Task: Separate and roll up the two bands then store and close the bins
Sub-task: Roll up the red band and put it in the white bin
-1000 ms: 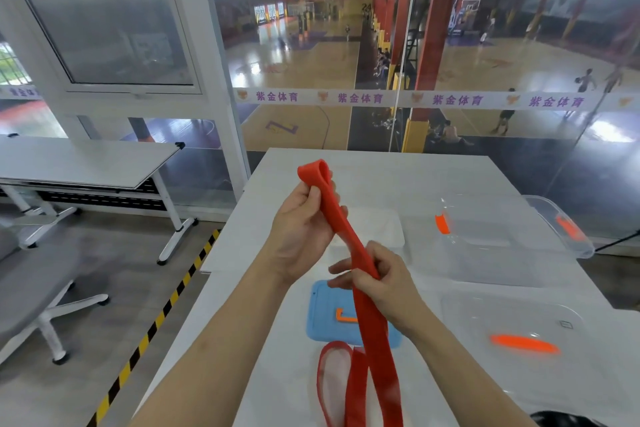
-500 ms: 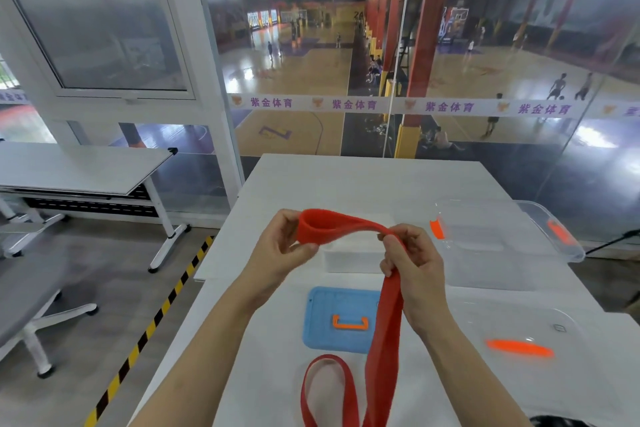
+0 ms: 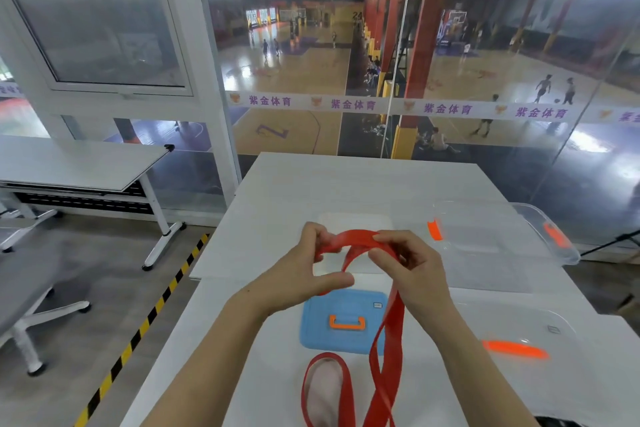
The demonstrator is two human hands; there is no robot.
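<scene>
A long red band [image 3: 391,322] is held above the white table [image 3: 360,180]. My left hand [image 3: 308,274] pinches its folded top end on the left, and my right hand [image 3: 412,267] pinches the same fold on the right. The rest hangs down past a blue lid [image 3: 322,329] with an orange handle. A second red loop [image 3: 325,388] lies on the table near the front edge. A clear bin [image 3: 512,239] with orange latches stands at the right. A clear lid [image 3: 519,340] with an orange handle lies in front of it.
A small clear bin [image 3: 356,222] sits behind my hands, mostly hidden. A glass wall [image 3: 381,80] rises past the table's far edge. To the left are a folding table [image 3: 79,163], a grey chair [image 3: 20,288] and yellow-black floor tape [image 3: 145,326].
The band's top end came down from upright in my left hand to a horizontal fold between both hands. My right hand rose from mid-band to that fold.
</scene>
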